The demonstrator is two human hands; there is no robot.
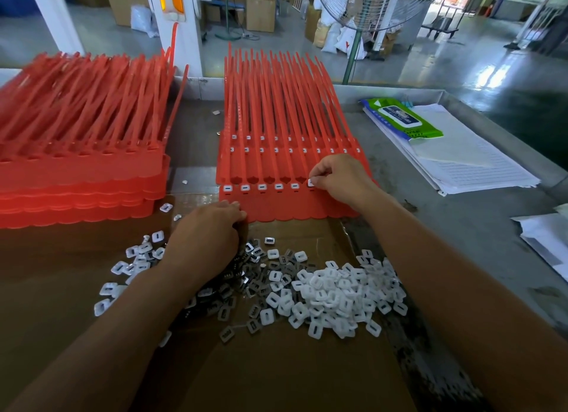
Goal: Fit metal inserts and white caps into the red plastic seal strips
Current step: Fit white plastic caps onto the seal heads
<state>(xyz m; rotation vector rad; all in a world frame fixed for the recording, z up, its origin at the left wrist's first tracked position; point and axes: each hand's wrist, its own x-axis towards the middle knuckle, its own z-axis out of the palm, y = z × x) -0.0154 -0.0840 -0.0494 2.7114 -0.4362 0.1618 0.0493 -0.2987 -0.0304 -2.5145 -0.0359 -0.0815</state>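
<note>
right hand (338, 178) pinched a white cap (311, 182) at the red seal strip (276, 208), 1 o'clock; left hand (209, 239), grasp not discernible; a tilted cap might jam.

A workshop hall has a grey, glossy concrete floor (430, 55) that mirrors daylight in pale patches toward the right. A white pillar (184, 42) rises just beyond the table (461, 221), whose grey metal top has a raised rim. Behind it stands a pedestal fan (372, 3) on a green pole, with cardboard boxes (260, 13), filled white sacks (333, 38) and a hand trolley (442, 27) farther back.
</note>
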